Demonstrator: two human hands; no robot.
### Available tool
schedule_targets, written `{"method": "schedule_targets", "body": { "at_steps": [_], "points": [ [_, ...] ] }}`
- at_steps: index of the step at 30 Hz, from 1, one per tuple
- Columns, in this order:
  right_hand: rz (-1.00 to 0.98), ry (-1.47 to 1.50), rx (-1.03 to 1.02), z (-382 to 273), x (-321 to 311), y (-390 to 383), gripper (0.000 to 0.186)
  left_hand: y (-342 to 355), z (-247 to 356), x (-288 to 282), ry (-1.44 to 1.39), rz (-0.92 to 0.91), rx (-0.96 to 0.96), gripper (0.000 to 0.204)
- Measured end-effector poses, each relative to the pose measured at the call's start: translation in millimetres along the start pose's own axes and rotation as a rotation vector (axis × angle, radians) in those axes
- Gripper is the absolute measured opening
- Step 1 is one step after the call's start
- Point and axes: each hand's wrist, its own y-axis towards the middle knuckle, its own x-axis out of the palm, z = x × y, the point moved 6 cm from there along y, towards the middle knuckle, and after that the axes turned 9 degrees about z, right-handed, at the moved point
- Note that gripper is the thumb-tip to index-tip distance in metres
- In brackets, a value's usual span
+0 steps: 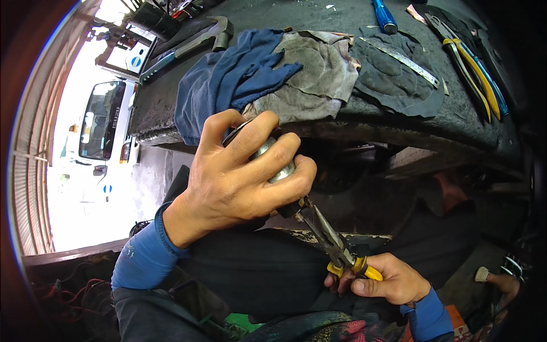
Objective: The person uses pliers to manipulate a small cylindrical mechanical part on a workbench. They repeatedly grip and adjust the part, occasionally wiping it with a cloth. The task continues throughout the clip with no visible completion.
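My left hand is wrapped over a rounded silver metal part, fingers curled around it just off the bench's near edge. Most of that part is hidden under the fingers, so its kind is unclear. Lower right, my right hand grips long-nose pliers by their yellow handles. The pliers point up and left, their tips at the dark lower end of the metal part. Whether the jaws pinch anything there I cannot make out.
On the dark bench lie a hammer, a blue rag, a grey rag, a dark cloth under a steel ruler, a blue-handled tool and yellow-handled pliers. A white truck stands outside, left.
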Motion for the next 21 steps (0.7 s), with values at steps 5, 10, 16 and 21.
{"method": "schedule_targets", "body": {
  "at_steps": [5,10,16,21],
  "points": [
    [-0.069,0.124,-0.033,1.4,2.9,-2.3,0.047,-1.8,0.9,-1.2,-0.007,0.006,0.026,0.024],
    [-0.08,0.115,-0.022,-0.8,2.4,-2.1,0.047,-1.3,2.6,-2.8,-0.012,0.036,0.033,0.025],
    [-0.078,0.136,-0.012,-0.7,4.1,-3.1,0.045,-2.5,6.4,-1.3,-0.005,0.06,0.029,0.025],
    [0.001,0.083,-0.007,5.3,3.7,-3.4,0.039,-1.2,5.7,-0.9,-0.002,0.033,0.029,0.022]
  ]
}}
